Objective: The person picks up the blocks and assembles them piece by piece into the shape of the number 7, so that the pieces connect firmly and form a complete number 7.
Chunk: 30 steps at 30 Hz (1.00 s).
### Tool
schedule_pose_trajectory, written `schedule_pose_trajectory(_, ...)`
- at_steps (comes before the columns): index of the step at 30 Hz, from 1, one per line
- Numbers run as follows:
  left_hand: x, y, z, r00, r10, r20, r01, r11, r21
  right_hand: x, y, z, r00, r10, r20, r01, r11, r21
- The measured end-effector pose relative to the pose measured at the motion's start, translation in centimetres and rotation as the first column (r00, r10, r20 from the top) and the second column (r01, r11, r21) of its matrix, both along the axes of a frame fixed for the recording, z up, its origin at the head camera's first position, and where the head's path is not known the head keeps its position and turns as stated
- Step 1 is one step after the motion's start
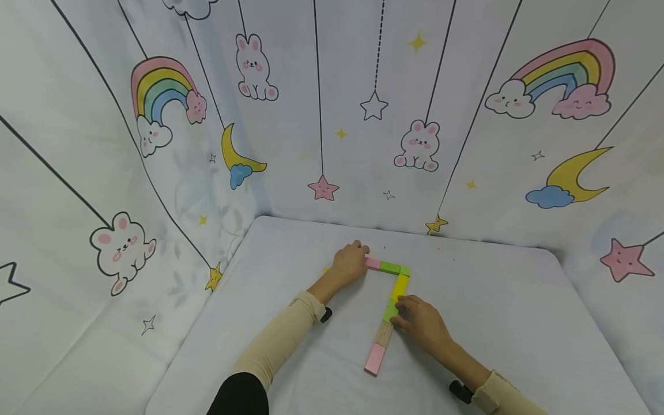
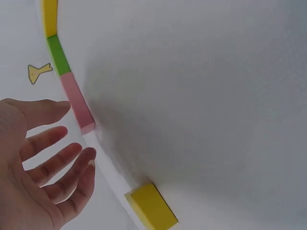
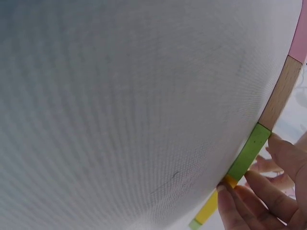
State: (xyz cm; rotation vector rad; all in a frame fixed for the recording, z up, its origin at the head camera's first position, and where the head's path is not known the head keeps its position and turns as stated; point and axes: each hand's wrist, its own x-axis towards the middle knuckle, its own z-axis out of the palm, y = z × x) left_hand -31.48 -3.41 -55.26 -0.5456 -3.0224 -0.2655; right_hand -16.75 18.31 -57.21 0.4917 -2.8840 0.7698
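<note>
Coloured blocks lie end to end in a bent row on the white table. My left hand (image 1: 350,262) is at the far pink block (image 1: 373,263), fingers loosely bent. In the left wrist view its thumb is by the pink block's side, and nothing sits between its fingers. A separate yellow block (image 2: 154,207) lies apart, beyond a gap. My right hand (image 1: 426,325) holds the green block (image 3: 248,152) by its ends, thumb beside the wooden block (image 3: 280,93). Another fingertip rests at the yellow block (image 3: 207,209) adjoining it.
A near pink block (image 1: 375,359) ends the row toward me. One green block (image 1: 390,267) and a light green block (image 1: 405,271) form the far corner. Behind the white table (image 1: 493,323) hangs a patterned cloth (image 1: 353,155).
</note>
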Motion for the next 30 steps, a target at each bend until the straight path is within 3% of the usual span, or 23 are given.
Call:
schedule_pose_trajectory(7, 0.2, -1.2, 0.5, 0.999, 0.031, 0.032, -0.032, 0.998, 0.048, 0.0, 0.0, -0.1, 1.0, 0.009, -0.008, -0.009, 1.0, -0.005)
schedule_pose_trajectory(30, 2.3, -4.9, 0.4, 0.993, 0.086, 0.081, -0.087, 0.996, 0.013, 0.0, -0.1, 0.1, 1.0, -0.012, 0.01, 0.012, 1.0, 0.014)
